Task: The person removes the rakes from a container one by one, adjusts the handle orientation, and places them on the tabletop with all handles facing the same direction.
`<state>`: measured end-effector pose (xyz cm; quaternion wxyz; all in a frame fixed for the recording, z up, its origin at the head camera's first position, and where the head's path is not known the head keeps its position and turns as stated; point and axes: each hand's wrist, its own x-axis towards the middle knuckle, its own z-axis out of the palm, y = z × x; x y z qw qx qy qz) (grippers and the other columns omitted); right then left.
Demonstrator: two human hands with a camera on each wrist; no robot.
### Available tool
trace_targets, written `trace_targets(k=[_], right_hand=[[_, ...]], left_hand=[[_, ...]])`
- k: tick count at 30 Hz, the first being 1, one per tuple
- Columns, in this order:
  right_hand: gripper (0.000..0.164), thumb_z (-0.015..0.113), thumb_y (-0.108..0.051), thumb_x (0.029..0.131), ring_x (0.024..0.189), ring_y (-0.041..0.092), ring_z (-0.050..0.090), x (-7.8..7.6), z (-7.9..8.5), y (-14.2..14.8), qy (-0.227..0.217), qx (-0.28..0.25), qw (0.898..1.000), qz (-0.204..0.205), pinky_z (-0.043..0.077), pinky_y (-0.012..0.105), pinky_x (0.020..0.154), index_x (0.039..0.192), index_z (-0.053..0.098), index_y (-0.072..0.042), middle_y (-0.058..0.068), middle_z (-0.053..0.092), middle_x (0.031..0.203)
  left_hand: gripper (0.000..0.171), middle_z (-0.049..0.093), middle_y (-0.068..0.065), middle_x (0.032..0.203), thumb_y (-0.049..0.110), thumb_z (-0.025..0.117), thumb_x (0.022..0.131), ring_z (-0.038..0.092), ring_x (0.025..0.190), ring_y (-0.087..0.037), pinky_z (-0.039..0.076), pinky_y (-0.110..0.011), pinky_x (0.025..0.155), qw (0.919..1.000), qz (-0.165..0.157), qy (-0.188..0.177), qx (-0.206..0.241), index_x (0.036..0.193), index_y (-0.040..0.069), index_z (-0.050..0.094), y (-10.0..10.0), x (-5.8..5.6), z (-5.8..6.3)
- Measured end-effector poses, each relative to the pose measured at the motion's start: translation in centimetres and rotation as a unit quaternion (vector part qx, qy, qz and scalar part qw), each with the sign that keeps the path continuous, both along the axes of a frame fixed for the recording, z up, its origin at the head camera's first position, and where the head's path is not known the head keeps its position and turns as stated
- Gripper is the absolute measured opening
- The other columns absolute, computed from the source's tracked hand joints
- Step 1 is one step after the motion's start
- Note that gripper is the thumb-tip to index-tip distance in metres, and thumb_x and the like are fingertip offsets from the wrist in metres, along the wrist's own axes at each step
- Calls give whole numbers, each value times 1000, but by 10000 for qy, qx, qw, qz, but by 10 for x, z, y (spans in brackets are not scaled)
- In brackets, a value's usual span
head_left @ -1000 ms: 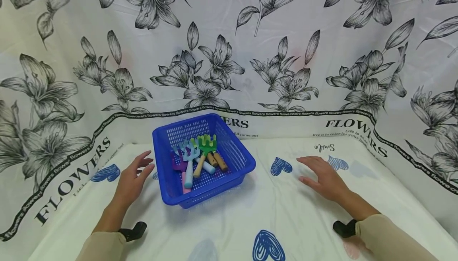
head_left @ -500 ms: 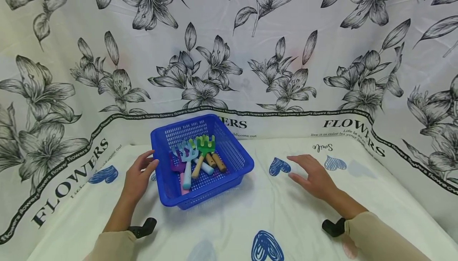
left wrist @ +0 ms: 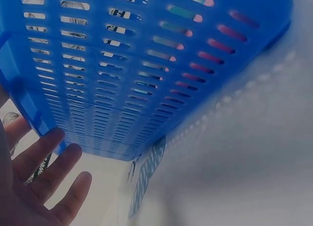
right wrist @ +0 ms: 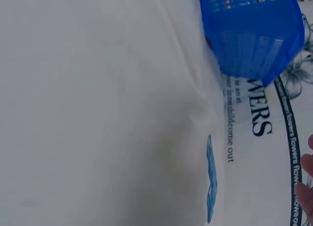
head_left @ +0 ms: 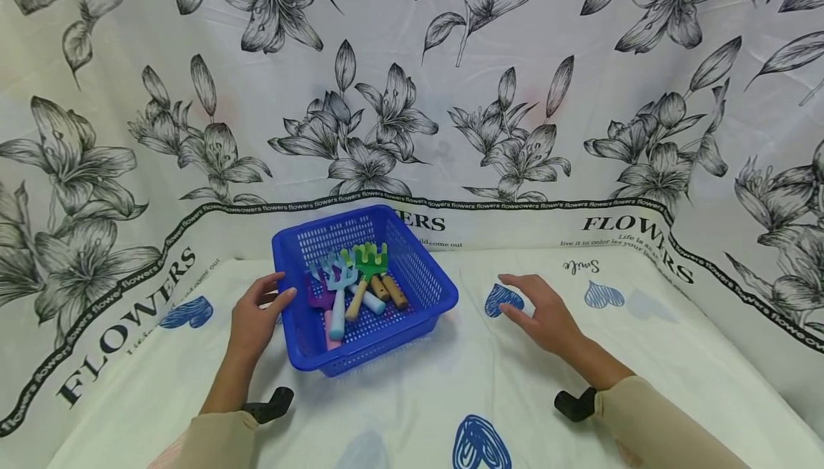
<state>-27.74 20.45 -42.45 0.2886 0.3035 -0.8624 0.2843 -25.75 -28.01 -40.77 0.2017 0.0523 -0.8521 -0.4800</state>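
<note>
White cloth (head_left: pixel 412 397) covers the tabletop, printed with hearts in blue, pale grey and pink; a bold blue heart (head_left: pixel 481 444) lies towards the near edge. Pale hangings (head_left: pixel 450 161) with black line-drawn lilies and a band of "flowers" lettering rise behind the far edge and along both sides.

Two beige sleeves (head_left: pixel 219 440) reach in from the near edge, each with a black wrist mount (head_left: pixel 277 403) at the cuff. The right hand (head_left: pixel 543 319) is over the right half of the tabletop by a smaller blue heart (head_left: pixel 502 299), fingers and thumb spread apart, holding nothing, well clear of the basket. The left hand (head_left: pixel 254 319) is at the basket's left side, thumb over the rim and fingers loosely extended outside it, touching; whether it bears any weight I cannot tell.

The blue plastic basket (head_left: pixel 418 276) sits left of centre near the far edge, turned at an angle and hiding part of the lettering behind. Its walls and floor are slotted. Inside, small hand tools overlap: a light blue fork (head_left: pixel 337 304), a green rake (head_left: pixel 372 263) with a pale handle, a purple tool (head_left: pixel 322 299), a pink handle (head_left: pixel 331 338) and brown wooden handles (head_left: pixel 394 292).
</note>
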Motion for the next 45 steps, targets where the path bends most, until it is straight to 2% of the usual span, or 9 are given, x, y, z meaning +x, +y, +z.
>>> trace_targets(k=[8, 16, 22, 29, 33, 40, 45], right_hand=[[53, 70, -28, 90, 124, 26, 50, 1, 16, -25, -735, -115, 9972, -82, 37, 58, 101, 139, 53, -17, 6, 59, 131], [52, 68, -32, 93, 123, 27, 51, 6, 30, -52, -1018, -394, 9940, -38, 43, 54, 99, 140, 52, -17, 8, 57, 132], [49, 69, -25, 92, 114, 22, 58, 7, 37, -73, -860, -604, 9944, 77, 50, 46, 93, 137, 54, -14, 7, 62, 125], [47, 69, -21, 92, 100, 19, 63, 5, 43, -102, -894, -839, 9912, 506, 55, 40, 83, 136, 54, -12, 10, 64, 115], [48, 68, -22, 93, 95, 17, 63, 5, 49, -117, -1261, -940, 9853, 674, 56, 36, 79, 138, 53, -13, 10, 62, 111], [48, 65, -28, 94, 89, 14, 57, 5, 62, -143, -2220, -830, 9692, 667, 52, 29, 73, 139, 52, -15, 8, 61, 108], [48, 64, -31, 95, 91, 15, 58, 4, 64, -158, -2436, -709, 9651, 643, 52, 30, 76, 138, 52, -15, 6, 61, 109]], left_hand=[[56, 46, -17, 142, 36, 64, 94, 46, 127, -36, 40, -54, 102, 9952, -260, 16, 946, 141, 11, 49, -1, -2, -3], [57, 36, -11, 152, 34, 61, 96, 40, 133, -35, 36, -54, 105, 9899, -349, -132, 1368, 146, 15, 43, -1, 0, -5], [59, 34, -10, 153, 36, 61, 96, 38, 135, -35, 35, -54, 105, 9895, -372, -181, 1383, 147, 15, 42, -2, 0, -6], [62, 36, -8, 153, 42, 62, 94, 39, 134, -34, 36, -53, 105, 9898, -289, -262, 1371, 146, 15, 42, -4, 2, -8], [61, 36, -10, 153, 41, 62, 94, 38, 135, -35, 36, -54, 105, 9895, -299, -256, 1387, 146, 15, 43, -4, 0, -8], [59, 38, -10, 152, 39, 62, 94, 39, 134, -36, 35, -57, 105, 9900, -228, -278, 1365, 145, 15, 44, 0, -4, -9], [59, 39, -10, 151, 39, 62, 94, 40, 133, -36, 36, -56, 104, 9908, -231, -250, 1306, 145, 16, 45, 0, -4, -11]])
